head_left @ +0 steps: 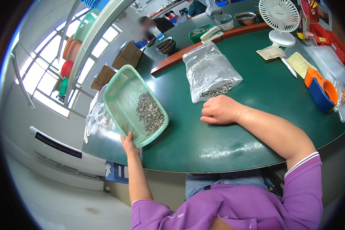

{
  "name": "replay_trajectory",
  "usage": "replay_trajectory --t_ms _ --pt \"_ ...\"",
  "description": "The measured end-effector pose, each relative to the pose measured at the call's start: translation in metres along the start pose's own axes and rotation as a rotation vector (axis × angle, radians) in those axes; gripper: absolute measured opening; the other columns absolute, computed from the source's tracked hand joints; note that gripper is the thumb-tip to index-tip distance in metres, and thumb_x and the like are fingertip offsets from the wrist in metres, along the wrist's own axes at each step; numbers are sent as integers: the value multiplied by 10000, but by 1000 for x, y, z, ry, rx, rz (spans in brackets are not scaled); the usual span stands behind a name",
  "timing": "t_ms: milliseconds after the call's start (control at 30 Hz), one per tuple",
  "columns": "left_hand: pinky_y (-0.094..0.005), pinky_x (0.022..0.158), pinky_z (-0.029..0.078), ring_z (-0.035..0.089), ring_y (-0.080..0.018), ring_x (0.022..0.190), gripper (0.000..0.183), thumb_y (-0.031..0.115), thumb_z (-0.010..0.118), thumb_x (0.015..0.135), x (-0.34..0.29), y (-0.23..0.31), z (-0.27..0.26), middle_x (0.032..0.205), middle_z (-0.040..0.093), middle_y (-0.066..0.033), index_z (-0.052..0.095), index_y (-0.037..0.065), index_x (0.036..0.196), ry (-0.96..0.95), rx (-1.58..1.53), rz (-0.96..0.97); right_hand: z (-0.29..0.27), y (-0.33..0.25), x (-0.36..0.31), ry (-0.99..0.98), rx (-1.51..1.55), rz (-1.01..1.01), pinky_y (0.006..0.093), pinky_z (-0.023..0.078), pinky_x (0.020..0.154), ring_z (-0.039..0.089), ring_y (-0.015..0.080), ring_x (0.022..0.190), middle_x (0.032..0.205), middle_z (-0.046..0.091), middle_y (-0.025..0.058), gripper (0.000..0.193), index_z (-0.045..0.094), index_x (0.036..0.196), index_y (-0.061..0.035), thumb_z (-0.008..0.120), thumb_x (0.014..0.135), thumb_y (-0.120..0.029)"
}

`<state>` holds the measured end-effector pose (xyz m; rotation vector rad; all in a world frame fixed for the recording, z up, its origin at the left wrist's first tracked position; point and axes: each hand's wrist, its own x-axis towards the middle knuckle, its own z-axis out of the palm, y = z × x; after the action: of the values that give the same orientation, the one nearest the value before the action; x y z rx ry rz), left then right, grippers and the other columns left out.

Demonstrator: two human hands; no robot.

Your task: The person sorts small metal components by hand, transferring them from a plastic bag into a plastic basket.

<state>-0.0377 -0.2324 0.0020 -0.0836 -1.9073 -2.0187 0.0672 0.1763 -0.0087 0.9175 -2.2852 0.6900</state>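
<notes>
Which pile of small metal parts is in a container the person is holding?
The pile in the green mesh basket, gripped by the left hand; the other lies in a clear plastic bag.

- A white desk fan (283, 17) stood at one o'clock on the green table (226, 142).
- An orange-and-blue tape dispenser (320, 91) lay at three o'clock.
- A white pen (288, 67) lay beside a yellow paper slip (301, 64).
- Cardboard boxes (127, 56) sat at eleven o'clock.

One basket (123, 92), one bag (207, 69), one fan (279, 15)
</notes>
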Motion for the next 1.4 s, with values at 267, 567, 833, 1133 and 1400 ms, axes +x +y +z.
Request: replay_trajectory --t_ms 267,567,833,1133,1400 --pt "-366 870 443 525 -240 1014 456 -4 496 834 -8 -5 18 1173 511 -109 389 35 1275 17 -153 7 0 0 0 29 -31 -35 363 471 556 562 238 650 651 519 44 249 524 642 -93 600 795 -274" --pt "-350 881 433 536 -237 1005 460 -41 474 820 0 7 20 1167 525 -113 392 17 1270 0 49 27 -1 0 0 -1 -2 0 391 475 597 574 265 673 671 547 59 275 543 646 -86 561 814 -303" --pt "-314 785 454 571 -209 866 427 -70 458 748 12 72 69 1009 575 -123 454 -34 1173 -89 363 21 0 3 -2 -27 8 36 394 475 601 580 268 689 674 554 65 267 550 646 -82 566 804 -297" --pt "-328 754 470 592 -243 812 433 -112 459 689 49 34 28 946 593 -132 482 -45 1116 -128 372 -123 -1 2 -1 -40 11 32 391 478 609 582 262 696 683 562 56 265 566 658 -85 556 809 -302" --pt "-393 1014 311 408 -378 1199 672 127 643 716 36 28 48 1243 438 -270 343 -42 1293 -144 1414 556 -1 5 -4 -61 0 43 379 478 606 577 248 694 684 553 50 265 560 667 -88 562 816 -308"
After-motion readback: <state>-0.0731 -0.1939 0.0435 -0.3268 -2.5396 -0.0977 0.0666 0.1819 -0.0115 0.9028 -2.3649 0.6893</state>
